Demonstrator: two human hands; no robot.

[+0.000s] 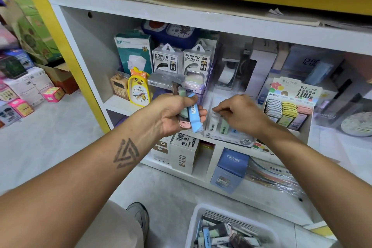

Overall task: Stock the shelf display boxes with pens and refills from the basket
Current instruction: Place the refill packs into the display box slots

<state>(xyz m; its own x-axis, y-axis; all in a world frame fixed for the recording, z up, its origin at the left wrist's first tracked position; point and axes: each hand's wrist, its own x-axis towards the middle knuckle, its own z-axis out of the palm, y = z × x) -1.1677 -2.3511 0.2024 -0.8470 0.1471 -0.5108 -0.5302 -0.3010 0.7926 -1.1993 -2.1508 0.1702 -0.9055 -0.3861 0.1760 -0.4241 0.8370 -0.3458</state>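
My left hand [171, 115] grips a bundle of slim refill cases [193, 116] in blue, green and pink, held upright in front of the shelf. My right hand [239, 115] reaches into a clear display box [227, 139] on the shelf edge, its curled fingers pinching a white refill case [213, 124] that stands next to a green one. A second display box [289, 106] with rows of grey, yellow and pink lead cases stands to the right. At the bottom, a white basket [198, 219] holds several more refill cases [221, 235].
The white shelf [124, 104] carries a yellow duck clock [138, 88], power bank boxes [181, 60], a tape dispenser and other boxed goods. Below stand a DIY box [184, 155] and a blue box [231, 169]. My shoe [138, 215] is on the floor; boxes pile at left.
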